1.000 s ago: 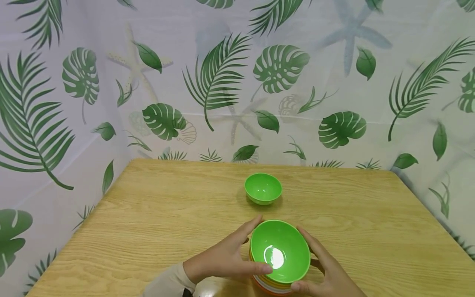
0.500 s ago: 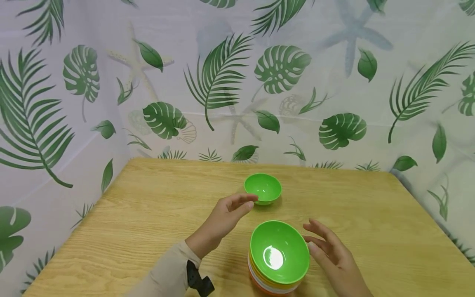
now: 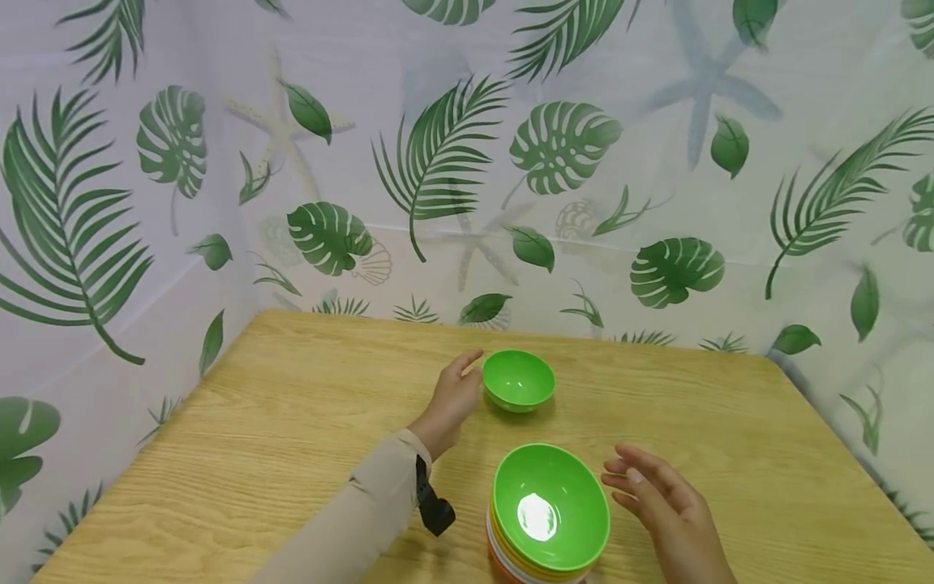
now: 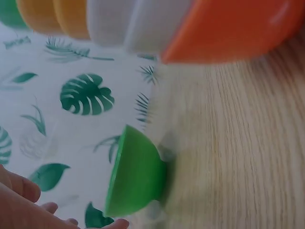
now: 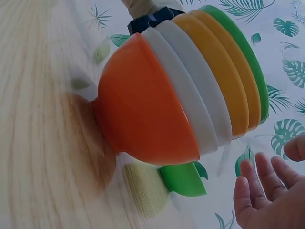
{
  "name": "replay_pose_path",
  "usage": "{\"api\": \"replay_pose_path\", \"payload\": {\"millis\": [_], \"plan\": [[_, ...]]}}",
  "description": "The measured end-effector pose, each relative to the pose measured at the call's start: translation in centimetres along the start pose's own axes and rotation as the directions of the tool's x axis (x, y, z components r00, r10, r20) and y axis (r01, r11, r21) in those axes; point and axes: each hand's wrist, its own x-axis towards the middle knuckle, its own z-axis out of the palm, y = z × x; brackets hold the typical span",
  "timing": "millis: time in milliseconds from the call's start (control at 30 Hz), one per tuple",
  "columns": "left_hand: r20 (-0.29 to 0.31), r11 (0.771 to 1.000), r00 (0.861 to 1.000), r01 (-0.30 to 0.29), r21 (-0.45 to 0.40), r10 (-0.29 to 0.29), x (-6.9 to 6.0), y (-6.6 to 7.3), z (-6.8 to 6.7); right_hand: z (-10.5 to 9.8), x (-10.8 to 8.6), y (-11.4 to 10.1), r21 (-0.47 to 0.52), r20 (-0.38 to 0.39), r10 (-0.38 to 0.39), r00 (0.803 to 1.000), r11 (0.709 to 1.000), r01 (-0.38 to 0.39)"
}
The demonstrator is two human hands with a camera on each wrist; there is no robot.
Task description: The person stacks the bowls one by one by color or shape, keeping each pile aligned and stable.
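A single green bowl (image 3: 519, 383) stands upright toward the back of the table. My left hand (image 3: 451, 402) is at its left side, with fingers extended; in the left wrist view the fingertips lie near the rim, and contact cannot be made out. Closer to me rises a stack of nested bowls (image 3: 551, 507). From the right wrist view, an orange bowl (image 5: 140, 102) is at the bottom, then two white bowls, two yellow ones and a green bowl (image 5: 255, 62) on top. Beside the stack's right side, my right hand (image 3: 667, 504) hovers with relaxed fingers, holding nothing.
The wooden table (image 3: 328, 389) reaches back to a cloth wall (image 3: 452, 268) printed with leaves and starfish. A black strap device (image 3: 434, 507) sits on my left wrist, just left of the stack.
Both hands have let go of the stack. The left hand has moved forward to the far green bowl, while the right has shifted slightly right. The bowls stay in place.
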Motion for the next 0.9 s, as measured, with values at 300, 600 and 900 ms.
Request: {"api": "replay_pose_path", "payload": {"millis": [300,600,900], "plan": [[-0.039,0.992,0.994,0.104,-0.068,-0.107,2.5,-2.4,0.8,-0.6,0.2,0.8,0.051,-0.016,0.06,0.998,0.997,-0.059],[0.071,0.949,0.989,0.148,-0.28,-0.133,3.8,-4.0,1.3,-1.3,0.8,1.4,0.037,-0.004,0.043,0.999,0.998,-0.043],[0.117,0.903,0.983,0.173,-0.394,-0.138,4.0,-4.8,1.1,-2.1,1.7,1.8,0.059,0.002,0.104,0.995,0.993,-0.104]]}}
